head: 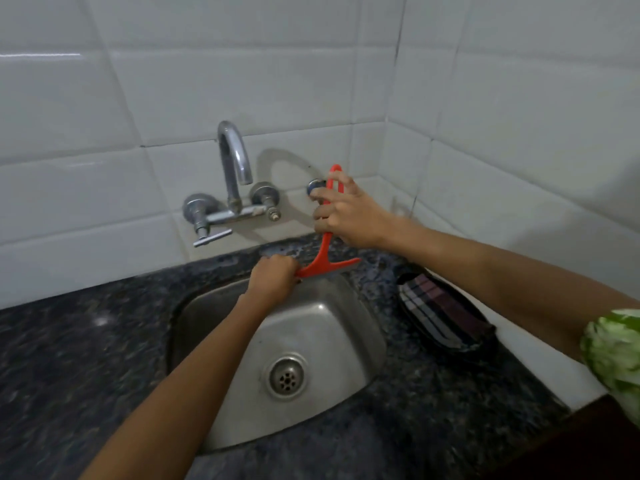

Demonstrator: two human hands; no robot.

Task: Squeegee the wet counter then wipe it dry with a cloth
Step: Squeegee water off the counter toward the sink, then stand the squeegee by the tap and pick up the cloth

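An orange squeegee [327, 251] stands upright on the dark speckled counter [86, 341] just behind the steel sink [322, 327], its blade along the sink's back rim. My right hand [349, 216] grips the handle. My left hand [273, 277] is closed on the blade's left end, over the sink edge. A folded checked cloth [443, 313] lies on the counter to the right of the sink, untouched.
A chrome wall tap [235, 181] with two valves juts out over the sink's back left. A second small wall valve [316, 187] sits behind my right hand. White tiled walls meet in a corner at right. The counter's right edge drops off past the cloth.
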